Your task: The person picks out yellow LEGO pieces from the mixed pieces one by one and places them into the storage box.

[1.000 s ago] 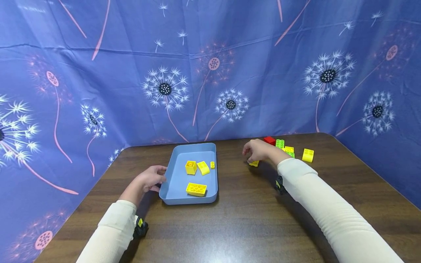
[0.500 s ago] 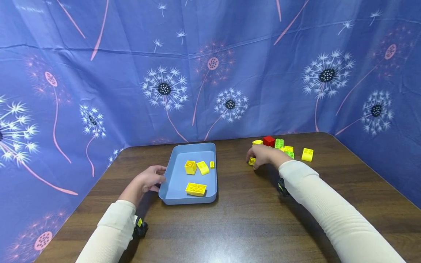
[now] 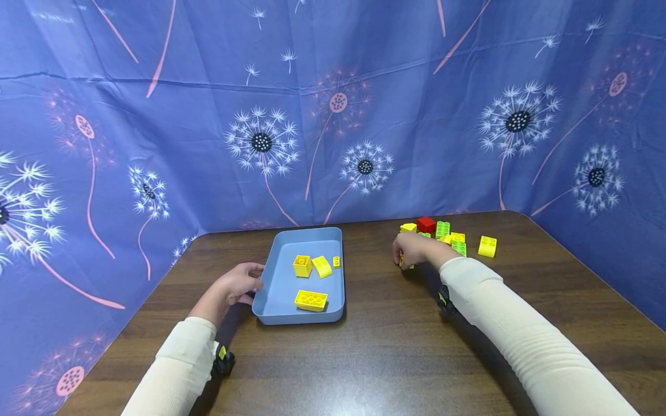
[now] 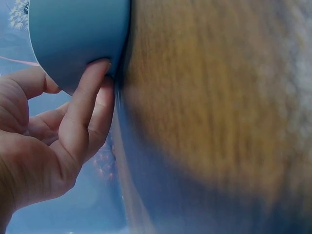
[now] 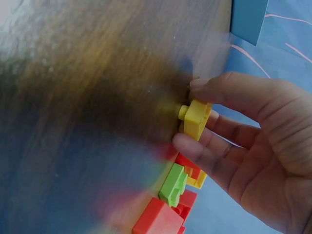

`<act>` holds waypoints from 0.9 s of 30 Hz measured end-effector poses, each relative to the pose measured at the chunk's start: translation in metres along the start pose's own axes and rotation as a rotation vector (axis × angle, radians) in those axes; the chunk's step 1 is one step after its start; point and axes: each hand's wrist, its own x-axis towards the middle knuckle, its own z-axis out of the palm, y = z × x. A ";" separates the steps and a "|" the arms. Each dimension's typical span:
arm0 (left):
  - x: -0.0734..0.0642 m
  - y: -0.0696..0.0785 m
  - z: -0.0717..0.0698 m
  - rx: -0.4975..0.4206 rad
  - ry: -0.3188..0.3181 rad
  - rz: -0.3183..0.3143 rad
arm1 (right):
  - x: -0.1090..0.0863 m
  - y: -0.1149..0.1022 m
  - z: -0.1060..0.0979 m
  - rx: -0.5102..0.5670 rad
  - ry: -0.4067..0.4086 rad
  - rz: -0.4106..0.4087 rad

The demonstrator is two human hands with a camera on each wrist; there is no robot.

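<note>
On the left of the table, my left hand point(image 3: 239, 283) grips the side wall of the blue tray point(image 3: 276, 319). In the left wrist view its fingers point(image 4: 80, 109) press the outer wall at the rounded corner, with one digit at the rim. Inside the tray lie several yellow bricks, among them an upturned long one point(image 3: 311, 300) and a square one point(image 3: 302, 266). My right hand point(image 3: 413, 248) reaches to the near left side of the brick pile. It pinches a small yellow brick point(image 5: 196, 119) between thumb and finger, a stud facing the tabletop.
Behind the right hand is a loose cluster with a red brick point(image 3: 426, 224), a green brick point(image 3: 443, 229) and more yellow pieces. A curved yellow brick point(image 3: 487, 247) sits apart to its right. A blue dandelion-print cloth point(image 3: 416, 115) hangs behind the wooden table point(image 3: 395, 346).
My right hand has shifted slightly right and its fingers have come in around the small yellow brick. More of the pile behind it shows. The left hand and tray stay put.
</note>
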 end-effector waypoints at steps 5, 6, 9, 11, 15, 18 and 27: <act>0.001 -0.001 0.000 0.001 0.009 0.007 | -0.002 -0.001 0.000 0.016 -0.011 0.027; 0.001 -0.002 0.000 0.002 0.012 0.005 | -0.002 -0.001 0.000 0.025 -0.014 0.034; 0.001 -0.002 0.000 0.005 0.015 0.007 | -0.003 -0.002 0.000 0.045 -0.021 0.044; 0.001 -0.003 0.000 0.004 0.016 0.009 | -0.004 -0.002 -0.001 0.053 -0.019 0.041; 0.001 -0.003 0.001 0.005 0.018 0.012 | -0.005 -0.002 -0.001 0.065 -0.015 0.038; 0.001 -0.002 0.001 0.013 0.019 0.011 | -0.006 -0.001 -0.002 0.078 -0.015 0.051; 0.000 -0.001 0.000 0.025 0.013 0.008 | -0.008 -0.003 -0.009 0.075 0.028 0.031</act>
